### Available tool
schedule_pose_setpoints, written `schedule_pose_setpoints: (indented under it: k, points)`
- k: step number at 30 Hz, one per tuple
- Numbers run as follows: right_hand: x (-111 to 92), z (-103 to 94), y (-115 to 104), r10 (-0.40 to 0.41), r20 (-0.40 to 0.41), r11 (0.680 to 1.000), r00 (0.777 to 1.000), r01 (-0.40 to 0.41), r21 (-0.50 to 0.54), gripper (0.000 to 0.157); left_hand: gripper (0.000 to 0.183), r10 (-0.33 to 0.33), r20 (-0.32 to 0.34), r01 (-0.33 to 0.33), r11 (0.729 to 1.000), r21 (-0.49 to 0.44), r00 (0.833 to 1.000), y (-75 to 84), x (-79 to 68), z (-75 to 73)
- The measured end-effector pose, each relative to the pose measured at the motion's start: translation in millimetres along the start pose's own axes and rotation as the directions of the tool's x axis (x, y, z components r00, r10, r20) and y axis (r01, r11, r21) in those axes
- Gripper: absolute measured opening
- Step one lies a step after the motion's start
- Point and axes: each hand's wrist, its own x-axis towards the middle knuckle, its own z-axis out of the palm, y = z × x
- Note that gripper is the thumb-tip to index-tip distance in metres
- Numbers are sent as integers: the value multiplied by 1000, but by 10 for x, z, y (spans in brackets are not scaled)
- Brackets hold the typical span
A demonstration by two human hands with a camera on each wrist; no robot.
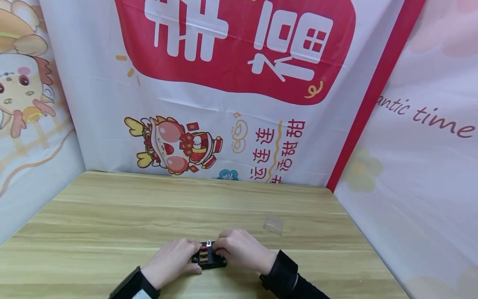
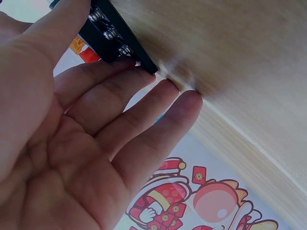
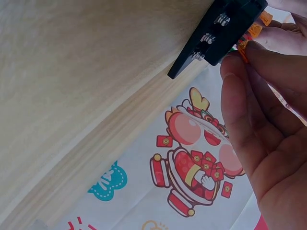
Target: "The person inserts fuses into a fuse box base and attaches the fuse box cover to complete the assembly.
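Note:
A small black block (image 1: 213,261) is on the wooden table in front of me, with orange-gold bars in its upper face. Silver metal parts line one side of the block (image 2: 115,38), and orange pieces stick out opposite in the right wrist view. My left hand (image 1: 173,259) grips the block's left end between thumb and fingers; its other fingers reach out past it, the tips near the table. At the block's right end, my right hand (image 1: 242,249) pinches a small orange piece (image 3: 243,50) between thumb and index finger. Fingers partly cover the block in the head view.
A clear plastic piece (image 1: 274,224) lies on the wooden table (image 1: 112,220), beyond my right hand. Printed cloth walls (image 1: 97,104) stand along the table's back and both sides. Dark straps (image 1: 281,272) wrap both wrists.

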Motion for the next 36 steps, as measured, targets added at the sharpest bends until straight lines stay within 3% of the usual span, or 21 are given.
schedule_pose_setpoints:
  k: [23, 36]
  points:
    - [-1, 56, -8, -65, -63, 995, 996, 60, -75, 12, 35, 56, -48, -55, 998, 13, 997, -22, -2, 15]
    - [-4, 57, -42, -27, -66, 997, 997, 22, -78, 7, 32, 60, -56, -59, 998, 17, 997, -3, -3, 26]
